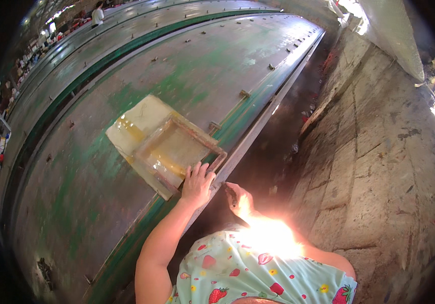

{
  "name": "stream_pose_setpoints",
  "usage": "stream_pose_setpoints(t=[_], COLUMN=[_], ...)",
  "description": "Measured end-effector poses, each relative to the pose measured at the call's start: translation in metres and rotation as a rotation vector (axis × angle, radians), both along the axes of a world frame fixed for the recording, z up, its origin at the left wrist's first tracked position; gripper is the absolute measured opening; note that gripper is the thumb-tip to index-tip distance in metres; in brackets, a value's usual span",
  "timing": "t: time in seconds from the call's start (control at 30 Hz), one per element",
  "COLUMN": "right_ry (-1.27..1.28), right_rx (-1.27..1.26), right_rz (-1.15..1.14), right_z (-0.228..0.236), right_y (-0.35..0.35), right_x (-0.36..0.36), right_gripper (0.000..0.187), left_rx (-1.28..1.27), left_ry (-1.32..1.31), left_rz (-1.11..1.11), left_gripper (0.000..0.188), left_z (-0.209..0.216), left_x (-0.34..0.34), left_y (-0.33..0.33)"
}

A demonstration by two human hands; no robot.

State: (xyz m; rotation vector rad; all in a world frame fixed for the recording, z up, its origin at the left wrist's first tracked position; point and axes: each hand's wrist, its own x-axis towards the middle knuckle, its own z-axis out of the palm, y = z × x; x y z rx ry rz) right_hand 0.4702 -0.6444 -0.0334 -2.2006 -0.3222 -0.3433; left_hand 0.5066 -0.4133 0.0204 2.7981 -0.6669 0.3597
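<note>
A rectangular frame [212, 143] with a rusty-brown rim and a translucent yellowish panel lies on the long green-and-grey table. Beneath it, and reaching past it to the upper left, is a pale board or sheet [144, 112] with glossy yellow patches. My left hand [196, 185] rests on the frame's near side, fingers extended and slightly apart. Just beyond the table's edge, my right hand [241, 199] is closed around a short, dark, rod-like object [234, 201]. Its kind cannot be made out, and strong glare covers the wrist.
Small metal stops [244, 93] line the edge of the table [91, 167]. A worn concrete ledge [369, 167] runs along my right, past a dark gap. More long tables [141, 30] stretch away at the upper left, where a person [97, 15] stands far off.
</note>
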Motion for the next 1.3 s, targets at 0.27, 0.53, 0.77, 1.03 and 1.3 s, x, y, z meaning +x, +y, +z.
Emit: stream_pose_setpoints(t=[0.27, 0.53, 0.77, 1.03, 1.3], right_ry=[-0.229, -0.287, -0.352, -0.288, 0.483], right_rx=[-0.309, -0.325, -0.407, -0.427, 0.246], right_rz=[0.155, 0.202, 0.247, 0.223, 0.266], right_z=[0.025, 0.043, 0.026, 0.021, -0.015], right_y=[-0.009, -0.002, -0.010, -0.016, -0.013], right_x=[-0.008, -0.002, 0.007, 0.015, 0.012], right_gripper=[0.034, 0.035, 0.052, 0.032, 0.016], left_rx=[-0.025, -0.018, -0.008, 0.109, 0.104], left_ry=[0.013, 0.014, 0.028, 0.109, 0.165], left_rz=[0.069, 0.089, 0.096, 0.125, 0.123], left_gripper=[0.050, 0.057, 0.054, 0.053, 0.047], left_z=[-0.017, -0.009, -0.014, -0.009, -0.002], left_x=[0.000, 0.002, 0.002, 0.001, 0.004], left_y=[-0.002, -0.007, -0.008, -0.014, -0.018])
